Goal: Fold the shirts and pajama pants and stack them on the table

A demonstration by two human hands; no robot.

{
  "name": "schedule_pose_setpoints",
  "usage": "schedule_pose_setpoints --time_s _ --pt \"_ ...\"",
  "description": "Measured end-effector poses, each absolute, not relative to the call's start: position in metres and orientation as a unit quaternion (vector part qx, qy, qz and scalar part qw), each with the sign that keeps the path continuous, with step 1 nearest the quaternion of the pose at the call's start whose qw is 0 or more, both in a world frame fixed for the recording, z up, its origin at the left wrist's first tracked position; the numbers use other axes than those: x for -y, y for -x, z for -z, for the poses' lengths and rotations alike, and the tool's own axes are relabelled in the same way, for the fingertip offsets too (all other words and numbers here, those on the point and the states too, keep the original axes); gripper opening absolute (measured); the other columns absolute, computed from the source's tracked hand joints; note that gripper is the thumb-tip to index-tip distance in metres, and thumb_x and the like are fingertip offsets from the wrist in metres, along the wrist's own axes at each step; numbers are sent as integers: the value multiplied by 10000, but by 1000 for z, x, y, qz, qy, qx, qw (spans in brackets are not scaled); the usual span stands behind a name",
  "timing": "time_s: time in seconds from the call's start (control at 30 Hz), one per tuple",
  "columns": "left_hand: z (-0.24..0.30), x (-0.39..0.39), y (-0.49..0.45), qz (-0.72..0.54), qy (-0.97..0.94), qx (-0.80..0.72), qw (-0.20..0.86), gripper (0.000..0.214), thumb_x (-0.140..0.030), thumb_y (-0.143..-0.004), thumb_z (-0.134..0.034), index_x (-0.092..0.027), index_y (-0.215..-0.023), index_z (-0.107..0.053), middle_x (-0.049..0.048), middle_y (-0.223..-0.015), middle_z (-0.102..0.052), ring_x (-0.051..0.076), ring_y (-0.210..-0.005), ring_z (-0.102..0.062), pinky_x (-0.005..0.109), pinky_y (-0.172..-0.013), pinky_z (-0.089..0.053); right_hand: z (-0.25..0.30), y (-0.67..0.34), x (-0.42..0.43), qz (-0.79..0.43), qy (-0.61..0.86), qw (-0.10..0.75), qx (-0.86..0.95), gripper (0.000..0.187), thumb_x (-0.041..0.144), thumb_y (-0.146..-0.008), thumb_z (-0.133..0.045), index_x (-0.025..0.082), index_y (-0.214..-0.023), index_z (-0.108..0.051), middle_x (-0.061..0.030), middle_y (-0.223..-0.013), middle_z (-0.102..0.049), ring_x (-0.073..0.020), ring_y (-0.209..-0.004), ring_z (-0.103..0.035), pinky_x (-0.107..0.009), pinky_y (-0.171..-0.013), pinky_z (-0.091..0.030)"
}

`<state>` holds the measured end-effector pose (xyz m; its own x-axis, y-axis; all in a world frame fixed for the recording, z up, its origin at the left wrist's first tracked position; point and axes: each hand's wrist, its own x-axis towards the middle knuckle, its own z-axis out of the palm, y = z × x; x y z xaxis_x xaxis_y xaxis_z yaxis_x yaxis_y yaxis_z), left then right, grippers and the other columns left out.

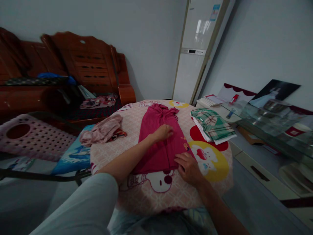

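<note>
The person's left hand [164, 132] lay flat, palm down with fingers relaxed, on the middle of a dark pink garment [156, 147] spread lengthwise on the cloth-covered round table [215, 169], and gripped nothing. The right hand [187, 167] sat nearer the body at the garment's lower right edge, fingers bent onto the fabric, though I could not make out whether they pinched it or only pressed. A crumpled pale pink garment [104, 130] lay well off to the left of the left hand, and a folded green plaid pile [211, 125] rested beyond the right hand, towards its outer side.
</note>
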<state>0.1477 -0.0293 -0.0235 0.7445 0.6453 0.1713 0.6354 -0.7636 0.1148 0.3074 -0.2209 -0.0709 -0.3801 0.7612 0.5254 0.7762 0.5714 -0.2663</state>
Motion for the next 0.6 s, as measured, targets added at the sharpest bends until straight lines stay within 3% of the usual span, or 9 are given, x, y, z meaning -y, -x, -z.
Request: schedule_pose_setpoints --time_s 0.13,0.3,0.4,0.5,0.6 --pt "12 102 -109 -37 -935 -353 -17 402 -488 -916 -553 -119 -910 -711 140 -856 -710 254 -865 -679 314 -758 -502 64 -310 226 -7 455 245 856 443 74 -763 -552 170 -1171 -694 -106 -1228 -670 -245 -1067 -561 -425 -941 -482" --pt "3 169 -84 -15 -935 -353 -39 505 -594 -865 -579 -114 -982 -689 152 -908 -703 275 -874 -678 332 -751 -502 61 -318 230 30 458 167 873 502 39 -762 -522 153 -1229 -665 -106 -1278 -651 -239 -1047 -564 -408 -933 -479" --pt "11 186 -80 44 -936 -350 -20 433 -530 -841 -639 -114 -947 -694 150 -857 -696 287 -833 -683 347 -714 -514 61 -322 229 84 466 133 871 460 31 -800 -500 147 -1210 -674 -116 -1238 -671 -237 -978 -584 -386 -868 -491" --pt "24 195 -81 53 -934 -351 -26 238 -277 -884 -596 -104 -1024 -682 178 -962 -691 281 -870 -684 346 -705 -523 64 -329 228 129 468 127 865 422 35 -831 -485 156 -1181 -688 -118 -1184 -691 -231 -945 -596 -367 -838 -485" --pt "32 200 -79 49 -931 -361 -38 314 -117 -827 -589 -80 -1135 -641 208 -1085 -668 290 -948 -674 339 -711 -528 67 -338 227 139 479 148 854 394 22 -838 -463 162 -1108 -712 -115 -1112 -709 -217 -936 -608 -348 -842 -473"
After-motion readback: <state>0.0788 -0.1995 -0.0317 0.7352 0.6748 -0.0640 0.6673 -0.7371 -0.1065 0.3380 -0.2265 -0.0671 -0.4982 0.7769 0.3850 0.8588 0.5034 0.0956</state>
